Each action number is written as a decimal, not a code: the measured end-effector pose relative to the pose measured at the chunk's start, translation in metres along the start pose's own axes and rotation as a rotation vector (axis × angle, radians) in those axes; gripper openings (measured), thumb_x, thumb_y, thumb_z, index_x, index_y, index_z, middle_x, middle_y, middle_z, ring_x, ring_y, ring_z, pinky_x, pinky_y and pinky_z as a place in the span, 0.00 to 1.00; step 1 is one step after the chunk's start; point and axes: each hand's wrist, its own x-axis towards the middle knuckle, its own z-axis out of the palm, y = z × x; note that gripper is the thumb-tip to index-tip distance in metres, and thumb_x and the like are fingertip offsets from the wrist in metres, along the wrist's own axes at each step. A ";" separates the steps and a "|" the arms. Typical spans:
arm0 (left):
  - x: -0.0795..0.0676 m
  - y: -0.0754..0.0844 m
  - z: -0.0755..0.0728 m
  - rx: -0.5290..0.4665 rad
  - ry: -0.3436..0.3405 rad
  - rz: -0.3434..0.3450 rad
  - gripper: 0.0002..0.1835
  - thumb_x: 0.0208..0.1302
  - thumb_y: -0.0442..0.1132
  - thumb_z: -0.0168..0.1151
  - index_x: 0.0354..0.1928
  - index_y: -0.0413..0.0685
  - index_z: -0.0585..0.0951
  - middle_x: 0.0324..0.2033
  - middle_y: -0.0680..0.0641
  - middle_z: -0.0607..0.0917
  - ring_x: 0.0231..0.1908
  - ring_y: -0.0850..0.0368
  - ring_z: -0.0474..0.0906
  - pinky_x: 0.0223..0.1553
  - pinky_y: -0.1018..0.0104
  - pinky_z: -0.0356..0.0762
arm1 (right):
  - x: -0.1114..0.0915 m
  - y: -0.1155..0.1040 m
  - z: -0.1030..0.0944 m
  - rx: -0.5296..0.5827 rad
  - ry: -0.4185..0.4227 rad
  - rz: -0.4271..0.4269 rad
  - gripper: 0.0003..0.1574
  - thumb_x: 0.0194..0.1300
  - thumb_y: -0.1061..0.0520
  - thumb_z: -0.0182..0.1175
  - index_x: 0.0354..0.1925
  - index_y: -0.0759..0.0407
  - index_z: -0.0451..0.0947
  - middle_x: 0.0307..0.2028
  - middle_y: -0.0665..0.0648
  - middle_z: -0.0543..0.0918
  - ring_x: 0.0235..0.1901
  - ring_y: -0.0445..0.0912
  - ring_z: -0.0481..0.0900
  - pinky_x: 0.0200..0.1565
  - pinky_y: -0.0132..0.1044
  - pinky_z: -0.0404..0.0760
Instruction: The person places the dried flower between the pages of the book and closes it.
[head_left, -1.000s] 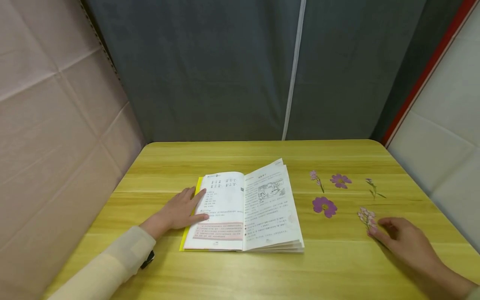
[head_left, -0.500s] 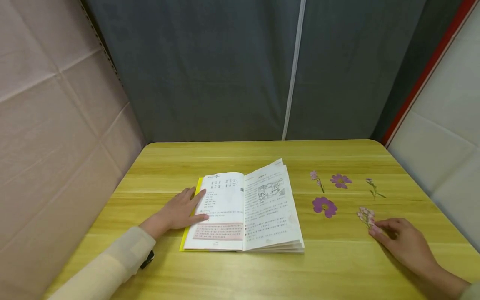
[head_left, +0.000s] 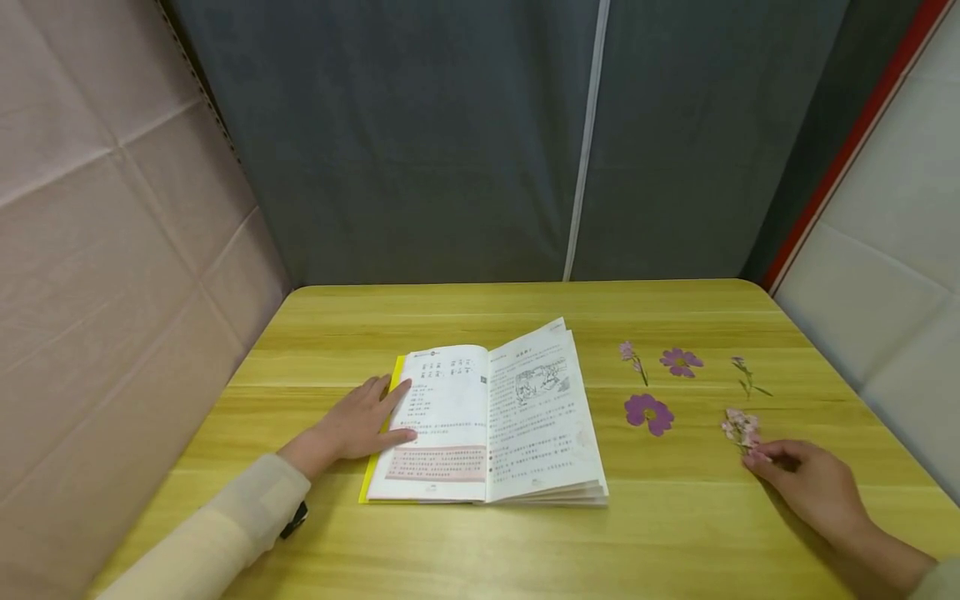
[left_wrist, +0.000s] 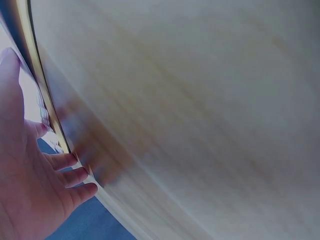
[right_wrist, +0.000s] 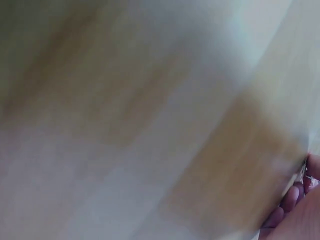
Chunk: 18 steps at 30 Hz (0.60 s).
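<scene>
An open book (head_left: 528, 425) with a yellow cover edge lies in the middle of the table. My left hand (head_left: 356, 422) rests on its left page, fingers and thumb spread over the margin; the left wrist view shows this hand (left_wrist: 35, 180) at the book's edge. On the right, my right hand (head_left: 813, 487) pinches the lower end of a pressed sprig of pale pink blossoms (head_left: 741, 427) between thumb and fingertips. In the right wrist view, only part of the right hand (right_wrist: 295, 210) appears in the lower right corner, with the sprig mostly hidden.
Between the book and my right hand lie two flat purple flowers, a nearer one (head_left: 649, 414) and a farther one (head_left: 681, 362). A small pink-flowered stem (head_left: 634, 362) and a thin green sprig (head_left: 747, 379) flank them. A dark curtain (head_left: 450, 167) hangs behind the wooden table (head_left: 480, 550).
My right hand has taken hold of the pink sprig's lower end and shifted slightly right, the blossoms moving with it. The left hand and the book have stayed in place.
</scene>
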 end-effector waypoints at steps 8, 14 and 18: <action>0.001 -0.001 0.001 0.003 0.001 0.003 0.50 0.63 0.73 0.45 0.75 0.43 0.55 0.68 0.28 0.58 0.67 0.31 0.56 0.63 0.40 0.56 | 0.002 -0.005 -0.007 0.018 -0.096 0.092 0.21 0.65 0.43 0.63 0.38 0.60 0.85 0.36 0.59 0.86 0.31 0.39 0.78 0.32 0.38 0.74; 0.001 -0.003 0.001 0.004 0.002 0.007 0.51 0.63 0.74 0.45 0.75 0.43 0.56 0.68 0.28 0.59 0.66 0.31 0.57 0.63 0.39 0.57 | 0.003 -0.009 -0.010 0.090 -0.128 0.134 0.24 0.66 0.43 0.62 0.41 0.64 0.84 0.36 0.58 0.86 0.28 0.28 0.75 0.30 0.27 0.70; 0.001 -0.003 0.002 -0.004 0.017 0.017 0.50 0.63 0.73 0.46 0.75 0.43 0.56 0.68 0.28 0.59 0.66 0.31 0.57 0.63 0.39 0.57 | 0.005 -0.012 -0.011 0.185 -0.165 0.173 0.27 0.69 0.44 0.59 0.46 0.68 0.81 0.37 0.57 0.87 0.30 0.31 0.79 0.32 0.24 0.73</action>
